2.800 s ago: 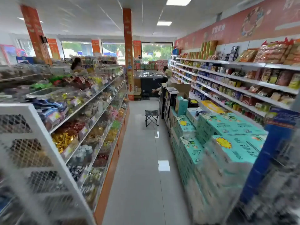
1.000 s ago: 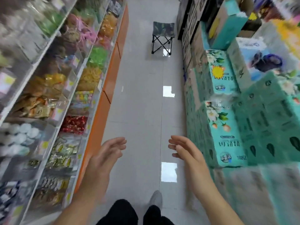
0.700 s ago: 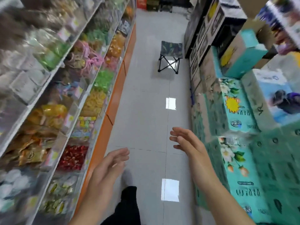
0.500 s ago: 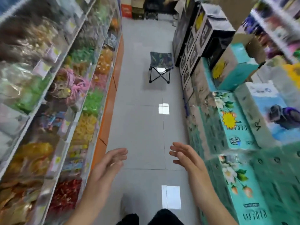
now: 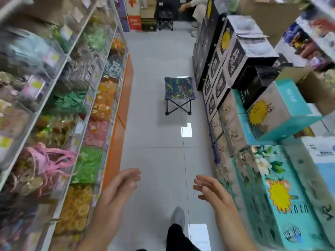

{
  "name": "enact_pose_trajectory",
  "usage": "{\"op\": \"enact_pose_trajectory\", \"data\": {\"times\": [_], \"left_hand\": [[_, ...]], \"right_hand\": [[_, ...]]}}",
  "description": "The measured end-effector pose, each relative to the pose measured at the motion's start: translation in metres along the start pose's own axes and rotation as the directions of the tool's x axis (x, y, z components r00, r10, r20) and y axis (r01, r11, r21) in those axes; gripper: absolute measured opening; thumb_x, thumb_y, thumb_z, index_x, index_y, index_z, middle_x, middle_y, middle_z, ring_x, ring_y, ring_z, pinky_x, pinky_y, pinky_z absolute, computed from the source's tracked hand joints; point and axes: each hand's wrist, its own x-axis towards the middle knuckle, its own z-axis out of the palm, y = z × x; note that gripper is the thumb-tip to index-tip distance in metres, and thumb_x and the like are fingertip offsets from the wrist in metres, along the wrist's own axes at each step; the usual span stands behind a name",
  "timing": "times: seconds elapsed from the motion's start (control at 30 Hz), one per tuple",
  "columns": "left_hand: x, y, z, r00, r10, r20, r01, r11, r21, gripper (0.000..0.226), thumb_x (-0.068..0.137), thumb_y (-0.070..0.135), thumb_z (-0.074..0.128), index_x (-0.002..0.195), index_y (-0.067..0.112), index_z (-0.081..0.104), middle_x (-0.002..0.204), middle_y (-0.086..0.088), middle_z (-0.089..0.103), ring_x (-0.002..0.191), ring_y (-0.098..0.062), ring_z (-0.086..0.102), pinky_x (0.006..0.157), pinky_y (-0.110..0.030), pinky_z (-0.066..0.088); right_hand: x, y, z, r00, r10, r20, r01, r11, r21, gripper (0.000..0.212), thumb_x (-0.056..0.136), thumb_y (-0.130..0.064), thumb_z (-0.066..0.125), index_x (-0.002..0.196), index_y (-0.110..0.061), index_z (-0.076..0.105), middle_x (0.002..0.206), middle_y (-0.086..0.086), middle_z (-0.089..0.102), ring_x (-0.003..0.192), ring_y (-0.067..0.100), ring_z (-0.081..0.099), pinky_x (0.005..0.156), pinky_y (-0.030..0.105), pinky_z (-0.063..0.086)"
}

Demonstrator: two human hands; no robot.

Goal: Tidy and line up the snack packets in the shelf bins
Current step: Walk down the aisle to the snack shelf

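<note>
A person stands in a shop aisle with both arms held out over the grey tiled floor (image 5: 155,160), the left hand (image 5: 116,192) and the right hand (image 5: 212,191) each empty, fingers loose and lightly spread, palms turned toward one another and touching nothing. The snack packets (image 5: 101,98) fill the clear-fronted shelf bins (image 5: 54,98) along the left side of the aisle: orange, pink, green and yellow lots in the lowest row nearest the floor, darker and blurred ones on the tiers above. The left hand hovers near the front edge of the lowest bins but apart from them. On the right, stacked teal cartons (image 5: 277,192) with flower prints rise near the right hand, and dark boxes (image 5: 235,55) stand farther along. A small folding stool (image 5: 178,95) sits mid-aisle, far from the hands. One grey shoe (image 5: 177,217) shows below, between the arms.
</note>
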Motion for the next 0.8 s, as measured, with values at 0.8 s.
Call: {"op": "enact_pose_trajectory", "data": {"times": [0.8], "left_hand": [[0.602,0.172,-0.025,0.998,0.060,0.018,-0.060,0.998,-0.009,0.030,0.091,0.019,0.062,0.119,0.014,0.070,0.118,-0.003,0.074,0.114,-0.021,0.068,0.099,-0.043,0.053]], "right_hand": [[0.542,-0.248,0.132,1.000,0.012,0.013,-0.012,1.000,-0.027,0.042,0.086,-0.035,0.064,0.124,-0.021,0.072,0.120,-0.003,0.076,0.115,0.014,0.070,0.101,0.037,0.053]]}}
